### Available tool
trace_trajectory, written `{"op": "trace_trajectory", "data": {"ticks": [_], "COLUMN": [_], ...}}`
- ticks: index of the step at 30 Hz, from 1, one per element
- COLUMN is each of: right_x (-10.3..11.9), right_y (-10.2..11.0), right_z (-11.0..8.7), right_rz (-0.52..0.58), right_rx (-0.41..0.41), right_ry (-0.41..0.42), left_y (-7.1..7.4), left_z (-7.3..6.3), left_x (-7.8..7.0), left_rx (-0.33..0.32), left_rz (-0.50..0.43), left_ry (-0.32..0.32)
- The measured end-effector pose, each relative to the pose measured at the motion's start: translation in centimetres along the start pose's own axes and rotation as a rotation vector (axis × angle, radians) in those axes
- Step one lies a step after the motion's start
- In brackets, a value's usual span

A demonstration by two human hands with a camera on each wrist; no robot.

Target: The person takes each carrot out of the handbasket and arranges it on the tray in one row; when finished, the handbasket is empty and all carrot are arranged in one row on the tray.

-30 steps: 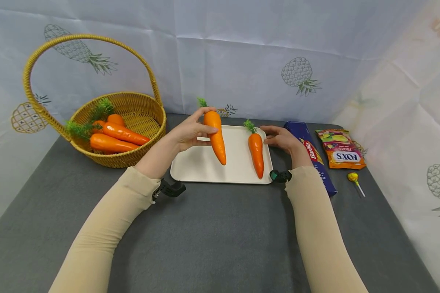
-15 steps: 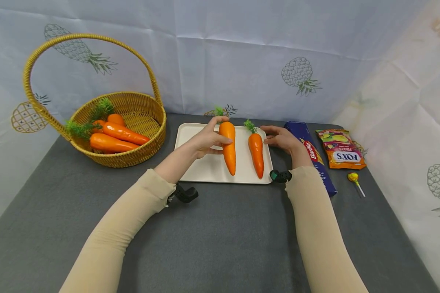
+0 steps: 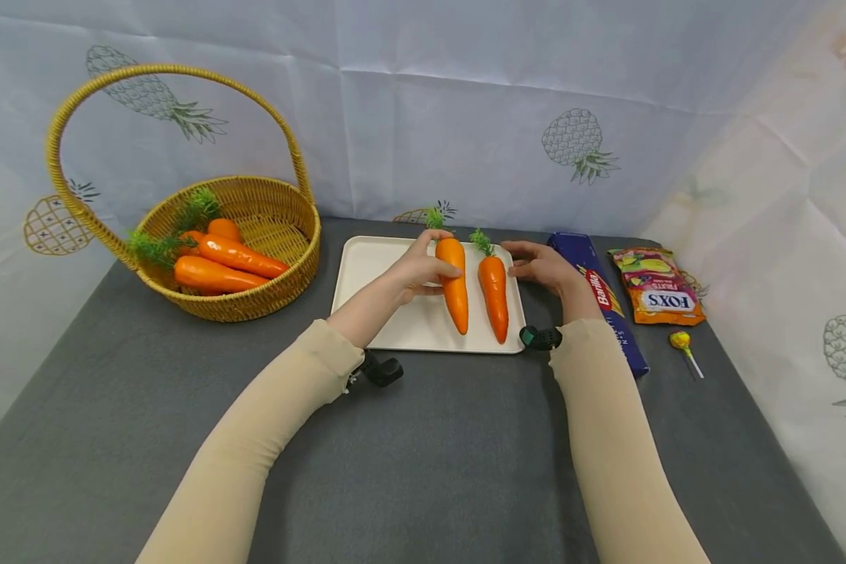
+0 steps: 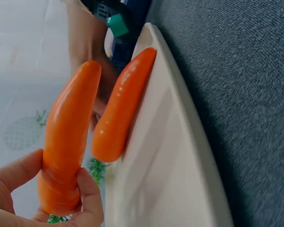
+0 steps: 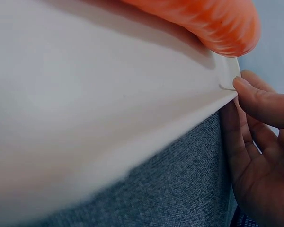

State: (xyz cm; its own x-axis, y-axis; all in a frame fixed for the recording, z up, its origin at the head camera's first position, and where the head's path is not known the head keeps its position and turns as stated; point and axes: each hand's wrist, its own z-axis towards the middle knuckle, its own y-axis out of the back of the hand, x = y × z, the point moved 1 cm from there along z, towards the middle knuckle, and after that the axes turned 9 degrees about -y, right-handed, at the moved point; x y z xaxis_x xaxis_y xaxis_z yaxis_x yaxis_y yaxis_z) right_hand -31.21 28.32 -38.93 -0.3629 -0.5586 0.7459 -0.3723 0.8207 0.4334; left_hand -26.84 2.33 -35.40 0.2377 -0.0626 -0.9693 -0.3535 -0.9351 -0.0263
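Note:
My left hand [image 3: 426, 268] pinches an orange carrot [image 3: 454, 291] between thumb and fingers near its leafy end. In the left wrist view this held carrot [image 4: 68, 137] hangs over the cream tray [image 4: 156, 165], apart from it, with its tip pointing away from the hand. A second carrot [image 3: 493, 294] lies in the tray [image 3: 388, 333] close to the right side, its green top at the back. My right hand [image 3: 541, 266] holds the tray's far right corner; the right wrist view shows the thumb [image 5: 262, 101] on the rim and the fingers outside it.
At the left stands a wicker basket [image 3: 303, 235] with a tall handle and several carrots [image 3: 225, 274] inside. Right of the tray lie a blue Barilla box [image 3: 606, 309], a FOX'S candy bag [image 3: 656, 286] and a lollipop [image 3: 680, 342]. A patterned cloth [image 3: 458, 141] rises behind the grey table.
My left hand has carried its carrot rightward over the tray and a little toward me, bringing it beside the lying carrot. My right hand stays at the tray's corner.

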Motion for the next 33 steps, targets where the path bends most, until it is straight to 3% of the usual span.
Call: {"op": "trace_trajectory", "data": {"ticks": [7, 14, 20, 33], "right_x": [-0.7, -0.6, -0.6, -0.3], "right_y": [0.1, 0.1, 0.1, 0.0], "right_z": [0.8, 0.6, 0.7, 0.3], "right_rz": [-0.008, -0.002, 0.001, -0.01], "right_rx": [-0.005, 0.008, 0.012, 0.016], "right_ry": [0.005, 0.02, 0.02, 0.032], "left_y": [-1.2, -2.3, -2.9, -3.7], "left_z": [0.6, 1.3, 1.8, 2.1], "left_x": [1.2, 1.9, 2.6, 3.0], "left_rx": [-0.004, -0.007, -0.018, -0.024], "left_rz": [-0.046, -0.061, 0.0, 0.139], "left_ry": [0.043, 0.032, 0.013, -0.094]}}
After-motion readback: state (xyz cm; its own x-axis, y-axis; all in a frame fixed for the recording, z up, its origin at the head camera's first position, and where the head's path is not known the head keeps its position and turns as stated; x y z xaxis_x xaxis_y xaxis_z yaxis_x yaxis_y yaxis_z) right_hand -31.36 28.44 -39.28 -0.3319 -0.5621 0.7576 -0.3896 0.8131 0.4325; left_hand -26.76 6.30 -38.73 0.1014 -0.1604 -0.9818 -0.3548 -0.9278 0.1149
